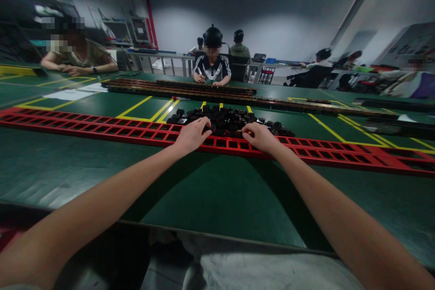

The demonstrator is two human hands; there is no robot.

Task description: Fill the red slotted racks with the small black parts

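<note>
A heap of small black parts [227,118] lies on the green table, against the far side of a long red slotted frame [149,133]. At the left part of the heap, my left hand [193,135] has its fingers curled down among the black parts. What its fingertips grip is hidden against the dark heap. To the right, my right hand [261,137] is closed in a pinch above the red frame, at the heap's near edge. A tiny yellowish bit shows at its fingertips, too small to name.
Long dark strips [183,90] lie across the table behind the heap. Yellow tape lines [136,108] mark the green tabletop [217,195]. White sheets [73,93] rest at the left. A person [212,65] sits opposite, another person [81,52] at the left.
</note>
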